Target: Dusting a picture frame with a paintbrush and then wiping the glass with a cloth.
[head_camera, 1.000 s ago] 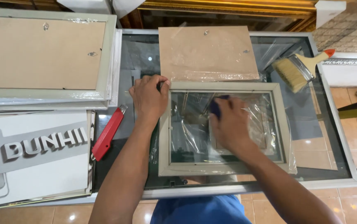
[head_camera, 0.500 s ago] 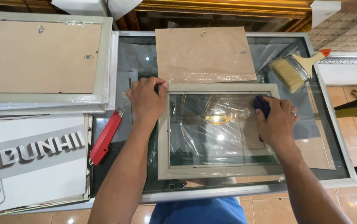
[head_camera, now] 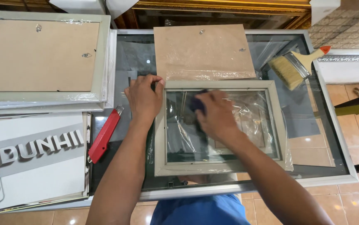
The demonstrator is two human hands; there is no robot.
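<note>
Glazed grey picture frame [head_camera: 219, 166] under wiping: rigid, fragile, slippery pane.
Left hand [head_camera: 144, 98] pins frame's ten-o'clock corner; right hand [head_camera: 215, 114] grips dark cloth [head_camera: 197, 104]; best held by rails.

Bare glass lies open along the table's [head_camera: 333, 166] right edge, below the paintbrush [head_camera: 294, 68]. The left edge is blocked by stacked frames [head_camera: 42, 58] and boards [head_camera: 33, 166]; a red cutter [head_camera: 103, 135] narrows the gap beside them.
</note>
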